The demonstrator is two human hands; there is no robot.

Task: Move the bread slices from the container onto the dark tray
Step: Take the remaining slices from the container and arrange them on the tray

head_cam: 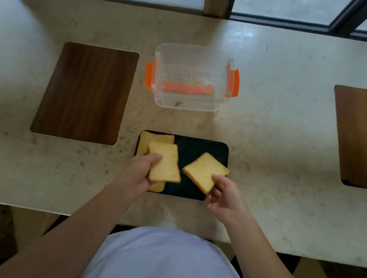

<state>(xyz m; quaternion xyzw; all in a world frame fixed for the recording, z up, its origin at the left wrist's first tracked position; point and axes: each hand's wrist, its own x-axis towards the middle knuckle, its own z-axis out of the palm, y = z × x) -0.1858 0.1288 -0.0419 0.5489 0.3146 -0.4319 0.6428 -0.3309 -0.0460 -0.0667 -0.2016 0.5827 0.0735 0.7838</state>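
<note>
Two hands, left hand (pixel 141 170) and right hand (pixel 224 196), each pinching a bread slice over the dark tray (pixel 200 149).

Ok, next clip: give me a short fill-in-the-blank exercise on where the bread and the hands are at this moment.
1. The left hand and the right hand each hold one ____ of bread.
2. Both held slices are above the dark ____ on the counter.
3. The clear container has clips coloured ____.
4. Beneath the left hand's slice, the slice lying flat on the tray sits at its ____ end.

Missing words: slice; tray; orange; left
</note>
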